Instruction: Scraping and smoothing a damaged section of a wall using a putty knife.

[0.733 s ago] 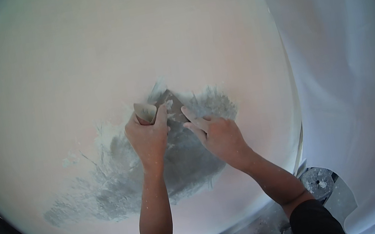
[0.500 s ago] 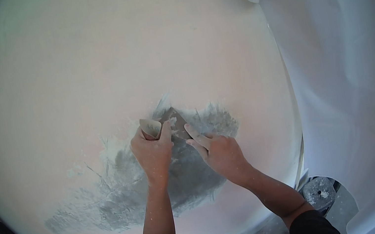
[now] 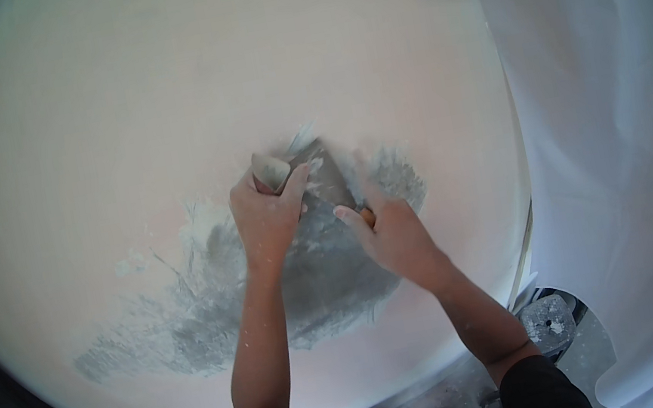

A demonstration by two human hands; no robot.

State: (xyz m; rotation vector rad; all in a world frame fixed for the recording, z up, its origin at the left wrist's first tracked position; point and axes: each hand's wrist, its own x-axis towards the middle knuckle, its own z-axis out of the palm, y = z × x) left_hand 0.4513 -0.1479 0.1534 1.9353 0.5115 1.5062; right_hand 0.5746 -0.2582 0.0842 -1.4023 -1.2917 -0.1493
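My left hand [image 3: 267, 214] grips a small curved pale piece with a reddish edge [image 3: 270, 170], perhaps a folded sheet or scraper. My right hand [image 3: 394, 240] holds a putty knife with an orange handle [image 3: 366, 217]; its flat, smeared metal blade [image 3: 324, 174] points up-left, close beside my left thumb. My right forefinger is blurred. Under both hands is an irregular grey patch of smeared compound [image 3: 316, 293] on a broad pale pinkish surface [image 3: 152, 104].
A white sheet [image 3: 615, 153] hangs along the right side, folded at the top. A dusty grey fitting [image 3: 550, 322] with a hole shows at the lower right, beside cluttered grey ground along the bottom edge. Dark areas border the surface at left.
Both hands and the blade sit higher and further right in the picture. My right forefinger has come off the blade, and the orange handle now shows in my grip.
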